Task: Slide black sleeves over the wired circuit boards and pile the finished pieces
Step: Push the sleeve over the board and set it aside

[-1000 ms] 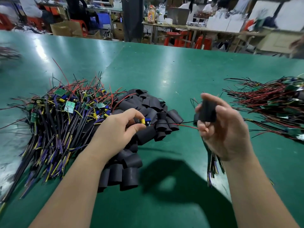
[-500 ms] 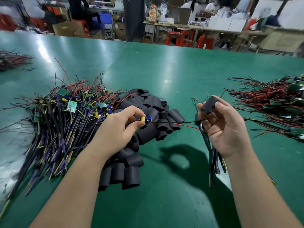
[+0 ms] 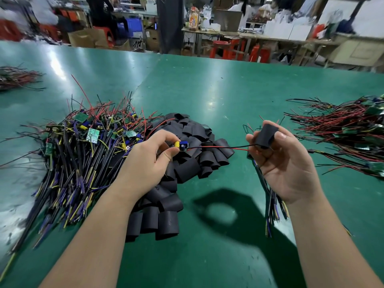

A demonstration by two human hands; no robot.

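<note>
At the left of the frame a tangle of bare wired boards (image 3: 83,154) lies on the green table (image 3: 207,90). Just right of it, the left hand (image 3: 145,163) pinches one small circuit board (image 3: 180,145) between thumb and forefinger. A yellow part and a blue part show at the fingertips. Over the last second the hands have drawn apart above the heap of loose sleeves (image 3: 193,163). The red and black leads (image 3: 218,146) now run straight across the gap, where before only a short stretch showed. I judge that the leads are being fed into the sleeve, with the board itself not yet covered. The right hand (image 3: 278,163) clamps a flattened black sleeve (image 3: 266,136) between thumb and fingers. The sleeve is tilted, and its lower mouth meets the lead ends. A bundle of dark wires (image 3: 272,204) hangs below the palm. At the right edge lies another heap of wired pieces (image 3: 342,134); whether those are sleeved is unclear.
</note>
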